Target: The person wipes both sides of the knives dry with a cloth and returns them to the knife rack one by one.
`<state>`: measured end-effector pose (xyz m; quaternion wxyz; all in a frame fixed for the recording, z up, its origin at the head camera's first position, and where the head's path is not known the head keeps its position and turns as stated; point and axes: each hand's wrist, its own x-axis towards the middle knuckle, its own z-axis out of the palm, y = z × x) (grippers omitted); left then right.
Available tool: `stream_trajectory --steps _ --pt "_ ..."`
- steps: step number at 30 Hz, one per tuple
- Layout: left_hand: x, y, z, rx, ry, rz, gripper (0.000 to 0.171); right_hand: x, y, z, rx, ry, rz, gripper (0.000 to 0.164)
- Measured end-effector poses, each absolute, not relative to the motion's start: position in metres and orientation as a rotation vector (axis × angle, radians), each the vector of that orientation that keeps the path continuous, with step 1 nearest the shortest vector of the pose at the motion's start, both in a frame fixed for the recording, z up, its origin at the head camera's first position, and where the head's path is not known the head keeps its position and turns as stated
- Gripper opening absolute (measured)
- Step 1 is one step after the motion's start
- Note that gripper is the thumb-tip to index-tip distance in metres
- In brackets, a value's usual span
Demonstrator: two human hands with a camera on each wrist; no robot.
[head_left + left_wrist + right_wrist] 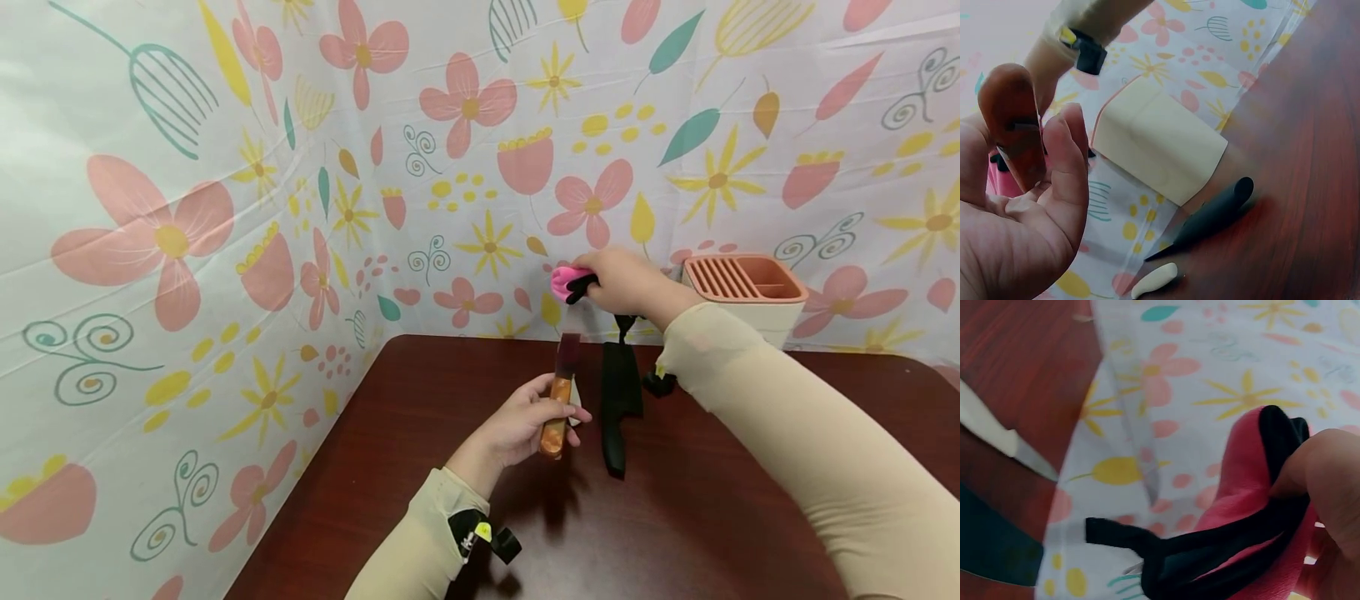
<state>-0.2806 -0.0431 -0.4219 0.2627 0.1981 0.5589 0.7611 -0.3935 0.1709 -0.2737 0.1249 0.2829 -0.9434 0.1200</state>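
Observation:
My left hand grips a tool by its glossy orange-brown marbled handle. The tool's flat, dark end points up and away; its exact kind I cannot tell. Farther back, above the table's rear edge, my right hand pinches a folded pink cloth item with black trim. A black strap hangs from it in the right wrist view. Between the hands, a black cleaver lies on the table with its handle toward me. Beside it is a white-handled knife, mostly hidden behind my left hand in the head view.
A cream utensil holder with a slotted terracotta top stands at the back right, partly behind my right forearm. The dark reddish-brown table meets a flowered cloth along its left and rear sides.

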Motion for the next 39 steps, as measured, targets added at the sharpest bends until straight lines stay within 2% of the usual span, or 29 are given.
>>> stream_trajectory --steps 7,9,13,19,28,35,39 --pt "-0.278 -0.043 -0.419 0.586 1.509 2.024 0.023 -0.407 0.167 -0.298 0.814 -2.763 0.374 0.042" --pt "-0.278 -0.043 -0.418 0.596 1.512 2.025 0.022 -0.41 0.168 -0.303 0.808 -2.767 0.384 0.042" --pt "-0.276 -0.042 -0.418 0.608 1.512 2.023 0.03 -0.413 0.172 -0.312 0.771 -2.781 0.404 0.042" --pt "-0.273 -0.042 -0.416 0.604 1.498 2.006 0.044 -0.414 0.177 -0.32 0.696 -2.812 0.384 0.056" --pt "-0.269 -0.042 -0.413 0.57 1.487 2.01 0.064 -0.413 0.181 -0.329 0.633 -2.835 0.373 0.068" --pt "-0.269 -0.04 -0.415 0.557 1.513 1.989 0.075 -0.413 0.184 -0.337 0.644 -2.795 0.37 0.069" --pt "-0.269 -0.039 -0.417 0.572 1.513 1.982 0.075 -0.412 0.185 -0.341 0.658 -2.762 0.388 0.065"
